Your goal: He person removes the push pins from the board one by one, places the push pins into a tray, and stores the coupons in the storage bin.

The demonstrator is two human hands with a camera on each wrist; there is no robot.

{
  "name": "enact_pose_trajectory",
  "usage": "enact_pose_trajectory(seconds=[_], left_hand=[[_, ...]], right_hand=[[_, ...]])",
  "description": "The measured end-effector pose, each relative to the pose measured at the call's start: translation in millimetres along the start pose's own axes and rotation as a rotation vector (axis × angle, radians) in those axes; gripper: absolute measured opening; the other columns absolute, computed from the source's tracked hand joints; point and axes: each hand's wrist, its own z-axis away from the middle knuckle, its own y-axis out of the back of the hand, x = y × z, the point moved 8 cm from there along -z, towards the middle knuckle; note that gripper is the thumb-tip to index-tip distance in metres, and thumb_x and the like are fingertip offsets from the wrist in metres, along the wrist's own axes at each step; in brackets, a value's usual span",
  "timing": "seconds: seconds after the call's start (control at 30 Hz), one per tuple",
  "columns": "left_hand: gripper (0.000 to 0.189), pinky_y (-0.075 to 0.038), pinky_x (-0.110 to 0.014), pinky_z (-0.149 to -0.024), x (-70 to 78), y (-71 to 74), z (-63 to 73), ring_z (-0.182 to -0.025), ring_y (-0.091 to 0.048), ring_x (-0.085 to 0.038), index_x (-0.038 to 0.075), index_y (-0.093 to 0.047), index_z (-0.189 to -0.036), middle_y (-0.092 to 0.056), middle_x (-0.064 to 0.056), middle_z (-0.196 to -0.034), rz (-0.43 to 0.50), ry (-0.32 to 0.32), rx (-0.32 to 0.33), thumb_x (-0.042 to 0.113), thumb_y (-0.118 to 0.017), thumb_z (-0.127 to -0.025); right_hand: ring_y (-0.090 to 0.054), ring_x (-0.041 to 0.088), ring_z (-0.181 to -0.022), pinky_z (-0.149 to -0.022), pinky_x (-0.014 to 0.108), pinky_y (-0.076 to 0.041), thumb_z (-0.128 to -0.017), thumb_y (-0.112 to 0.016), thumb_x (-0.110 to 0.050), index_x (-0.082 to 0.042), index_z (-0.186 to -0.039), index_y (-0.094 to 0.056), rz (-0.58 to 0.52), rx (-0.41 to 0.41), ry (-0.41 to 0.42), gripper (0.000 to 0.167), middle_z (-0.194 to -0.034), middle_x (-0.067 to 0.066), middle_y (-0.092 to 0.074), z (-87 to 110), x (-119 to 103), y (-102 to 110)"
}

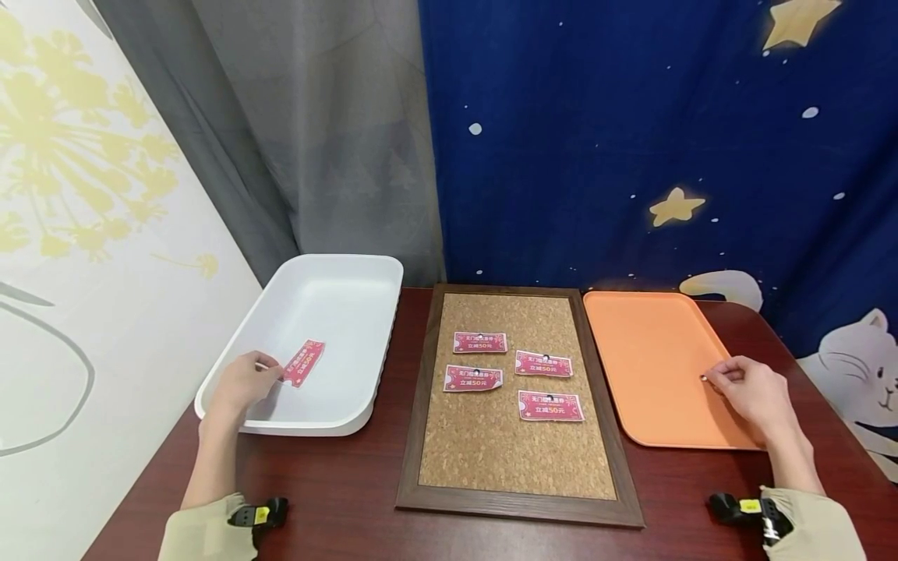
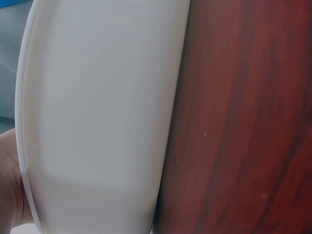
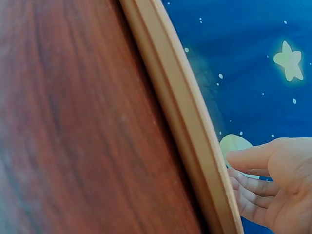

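Observation:
Over the white basin (image 1: 382, 312), my left hand (image 1: 245, 382) pinches the lower left end of a pink paper coupon (image 1: 305, 364) between thumb and fingers. The coupon is tilted inside the basin. In the left wrist view the basin's wall (image 2: 102, 107) hides the fingertips, and only part of the hand (image 2: 9, 185) shows. My right hand (image 1: 754, 393) is over the orange tray (image 1: 652, 351), thumb and forefinger together on a tiny dark pushpin (image 1: 704, 378). The right wrist view shows this hand (image 3: 278, 185) behind the tray's rim (image 3: 183, 107).
Between basin and tray lies a wood-framed corkboard (image 1: 515, 460). Several pink coupons (image 1: 550, 407) are fixed on it, each with a dark pin at its top edge. All stand on a dark red table (image 1: 337, 499); a blue curtain (image 1: 561, 156) hangs behind.

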Motion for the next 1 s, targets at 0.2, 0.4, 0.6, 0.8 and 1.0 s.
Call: enact_pose_trajectory(seconds=[0.2,0.4,0.6,0.8,1.0], left_hand=[[0.032,-0.044,-0.035,-0.067,4.5,3.4,0.3,-0.091,-0.055,-0.035,-0.008,-0.059,-0.117,-0.062,-0.028,-0.106,0.035,-0.039,0.046,0.019,-0.054,-0.101],[0.031,-0.045,-0.034,-0.068,13.8,7.8,1.7,-0.088,-0.056,-0.032,-0.008,-0.060,-0.117,-0.064,-0.025,-0.103,0.066,-0.106,0.086,0.018,-0.055,-0.100],[0.025,-0.044,-0.035,-0.071,37.3,14.2,5.8,-0.089,-0.059,-0.032,-0.005,-0.065,-0.112,-0.066,-0.022,-0.101,0.070,-0.212,0.139,0.016,-0.058,-0.099],[0.021,-0.048,-0.030,-0.067,64.5,15.6,14.9,-0.090,-0.062,-0.033,-0.003,-0.067,-0.110,-0.067,-0.021,-0.100,0.103,-0.291,0.151,0.011,-0.057,-0.098],[0.019,-0.048,-0.029,-0.069,88.9,10.9,25.2,-0.092,-0.065,-0.032,-0.001,-0.069,-0.110,-0.069,-0.016,-0.098,0.143,-0.366,0.137,0.010,-0.058,-0.099]], right_hand=[[-0.063,0.024,-0.073,-0.059,0.022,-0.041,-0.096,-0.068,-0.014,0.007,-0.097,-0.065,-0.016,0.022,-0.005,0.022,-0.085,0.020,-0.070,0.9,-4,6],[-0.064,0.029,-0.078,-0.058,0.018,-0.040,-0.098,-0.066,-0.020,0.007,-0.101,-0.064,-0.036,0.025,-0.011,0.028,-0.090,0.023,-0.070,1.6,-7,9],[-0.064,0.020,-0.075,-0.059,0.017,-0.039,-0.098,-0.067,-0.021,0.007,-0.102,-0.064,-0.050,0.043,0.016,0.029,-0.091,0.025,-0.070,1.2,-14,13],[-0.049,-0.012,-0.069,-0.065,0.020,-0.039,-0.098,-0.067,-0.024,0.006,-0.102,-0.065,-0.062,0.061,0.065,0.030,-0.092,0.024,-0.071,0.2,-27,16],[-0.044,-0.021,-0.068,-0.067,0.022,-0.039,-0.097,-0.067,-0.023,0.004,-0.102,-0.066,-0.084,0.085,0.103,0.027,-0.091,0.021,-0.072,-1.1,-45,18]])
